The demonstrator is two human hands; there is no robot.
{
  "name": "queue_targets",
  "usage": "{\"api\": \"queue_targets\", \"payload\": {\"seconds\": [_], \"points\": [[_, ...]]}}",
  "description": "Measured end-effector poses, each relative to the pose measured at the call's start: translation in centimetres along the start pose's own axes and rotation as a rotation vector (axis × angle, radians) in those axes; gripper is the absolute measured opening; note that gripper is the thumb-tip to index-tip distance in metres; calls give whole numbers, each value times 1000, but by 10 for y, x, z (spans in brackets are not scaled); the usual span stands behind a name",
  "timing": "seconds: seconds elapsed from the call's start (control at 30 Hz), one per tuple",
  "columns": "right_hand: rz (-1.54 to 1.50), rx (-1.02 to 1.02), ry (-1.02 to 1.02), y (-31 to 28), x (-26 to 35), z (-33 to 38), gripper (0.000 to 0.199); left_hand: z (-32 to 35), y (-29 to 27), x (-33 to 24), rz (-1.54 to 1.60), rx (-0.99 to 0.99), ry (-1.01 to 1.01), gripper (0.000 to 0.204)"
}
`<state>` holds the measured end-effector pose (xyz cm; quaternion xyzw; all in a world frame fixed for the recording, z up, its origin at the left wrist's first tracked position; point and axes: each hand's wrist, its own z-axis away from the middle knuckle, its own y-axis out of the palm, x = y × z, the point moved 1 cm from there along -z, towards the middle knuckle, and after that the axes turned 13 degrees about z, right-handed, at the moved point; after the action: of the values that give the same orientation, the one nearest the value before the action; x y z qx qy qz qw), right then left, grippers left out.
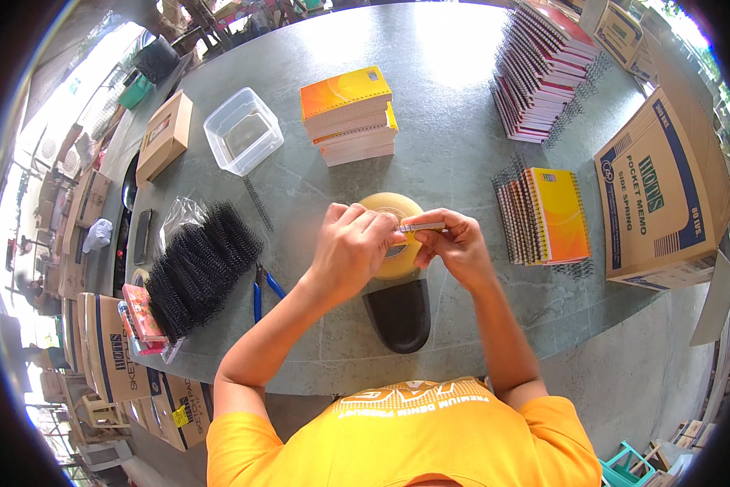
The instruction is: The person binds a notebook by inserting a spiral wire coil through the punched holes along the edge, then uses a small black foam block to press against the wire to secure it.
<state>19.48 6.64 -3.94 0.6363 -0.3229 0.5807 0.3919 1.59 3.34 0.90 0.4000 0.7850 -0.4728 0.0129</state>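
Head view, looking down on a grey stone table (pixel 462 122). Left hand (pixel 350 247) and right hand (pixel 454 243) meeting at the near middle, both pinched on a small thin pad (pixel 420 228) held edge-on between the fingertips, left from the left end, right from the right end and beneath. Directly under the hands, a yellowish roll of tape (pixel 397 235) lying flat on the table; just nearer, a dark rounded object (pixel 400 312). To the left, a heap of black spiral binding coils (pixel 198 268), with blue-handled pliers (pixel 266 290) between coils and left forearm. Farther off, a stack of orange-covered pads (pixel 350 114), with a clear plastic tub (pixel 243 130) to its left and a small brown box (pixel 166 134) beyond that. On the right, a row of spiral-bound orange notebooks (pixel 547 215) beside a large cardboard carton (pixel 661 195); far right, a taller pile of spiral notebooks (pixel 543 69).
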Motion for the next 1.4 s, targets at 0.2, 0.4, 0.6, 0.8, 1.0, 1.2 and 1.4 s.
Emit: {"api": "queue_targets", "payload": {"seconds": [0.2, 0.4, 0.6, 0.8, 1.0, 1.2, 1.4], "points": [[-105, -10, -133, 0, -18, -5, 18, -7, 1, 1, 24, -32, -36, 18], [-99, -13, -126, 2, -19, -5, 19, -6, 1, 6, 45, 113, -101, 20], [-94, -35, -148, 2, -23, -5, 19, -11, 1, 1, 24, -51, -19, 16], [-91, -39, -160, 4, -22, -6, 19, -7, -2, 4, 68, 170, -148, 15], [-32, -95, -115, 10, -19, -9, 22, -13, 5, -4, -57, 62, -123, 18], [-97, -184, -98, 15, -9, -10, 25, -1, -14, 1, -129, 248, -134, 25], [11, -110, -59, 11, -20, -11, 25, -7, -14, -8, -83, 151, -230, 27]]}}
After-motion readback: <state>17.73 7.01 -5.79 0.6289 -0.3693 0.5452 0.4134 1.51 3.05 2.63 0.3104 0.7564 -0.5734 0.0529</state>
